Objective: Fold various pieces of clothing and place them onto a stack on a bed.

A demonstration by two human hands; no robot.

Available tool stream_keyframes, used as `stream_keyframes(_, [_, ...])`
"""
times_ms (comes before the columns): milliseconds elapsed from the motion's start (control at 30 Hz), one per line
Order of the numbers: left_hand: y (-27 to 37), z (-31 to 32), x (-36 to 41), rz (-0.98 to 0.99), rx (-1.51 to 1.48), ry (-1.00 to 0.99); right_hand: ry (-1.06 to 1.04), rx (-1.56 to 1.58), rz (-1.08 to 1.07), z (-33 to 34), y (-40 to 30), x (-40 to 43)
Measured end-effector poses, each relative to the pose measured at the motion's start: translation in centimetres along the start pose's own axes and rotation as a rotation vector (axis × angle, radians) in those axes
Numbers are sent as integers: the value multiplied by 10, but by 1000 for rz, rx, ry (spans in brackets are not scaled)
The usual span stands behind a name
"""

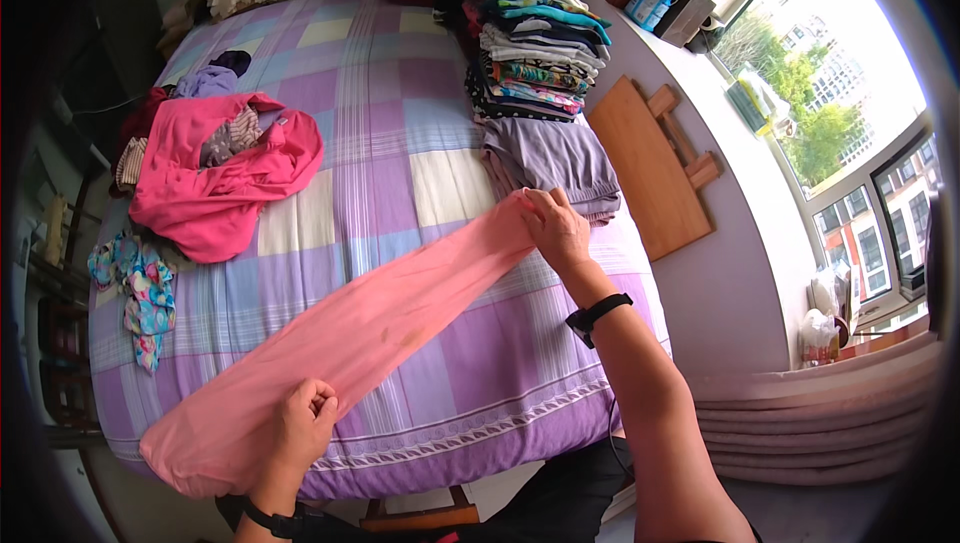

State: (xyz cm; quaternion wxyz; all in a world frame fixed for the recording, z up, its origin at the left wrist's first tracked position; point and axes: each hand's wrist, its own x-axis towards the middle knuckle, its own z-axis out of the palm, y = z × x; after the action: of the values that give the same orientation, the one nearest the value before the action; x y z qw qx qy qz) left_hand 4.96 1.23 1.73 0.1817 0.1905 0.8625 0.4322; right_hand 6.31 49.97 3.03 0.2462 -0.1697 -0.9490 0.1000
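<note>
A long salmon-pink garment point(360, 318), probably a pair of trousers doubled lengthwise, stretches diagonally across the bed. Small brownish marks show near its lower edge. My right hand point(559, 231) pinches its narrow far end, close to a folded grey-purple garment point(551, 156). My left hand point(307, 415) grips the lower edge towards the wide near end, which reaches the bed's front left edge. Beyond the grey-purple garment rises a tall stack of folded clothes point(540, 55) in many colours and prints.
A checked purple bedspread point(390, 92) covers the bed. Loose clothes lie at the left, among them a bright pink garment point(217, 190) and a blue floral cloth point(150, 303). A wooden board point(649, 175) stands between the bed and the windowsill point(720, 145). A wooden stool point(420, 517) shows below.
</note>
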Motion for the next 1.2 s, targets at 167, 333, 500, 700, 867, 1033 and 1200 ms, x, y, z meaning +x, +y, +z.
stream_keyframes(167, [3, 0, -1, 1, -29, 14, 215, -66, 219, 9, -8, -7])
stream_keyframes(333, [-2, 2, -2, 35, -31, 47, 141, -5, 578, 12, -21, -5])
stream_keyframes(500, [0, 1, -5, -10, -81, 44, 86, -18, 731, 15, -31, -3])
stream_keyframes(700, [-13, 4, -9, 11, -180, 35, -47, -49, 745, 17, -42, 0])
stream_keyframes(867, [-18, 3, -11, 39, -247, 54, -54, -17, 739, 21, -19, 7])
stream_keyframes(1033, [-29, -40, -38, 130, -117, 463, -205, 323, 726, 21, 18, 10])
stream_keyframes(1200, [-164, -114, -127, -222, 218, 1152, -186, 412, 587, 32, 39, 20])
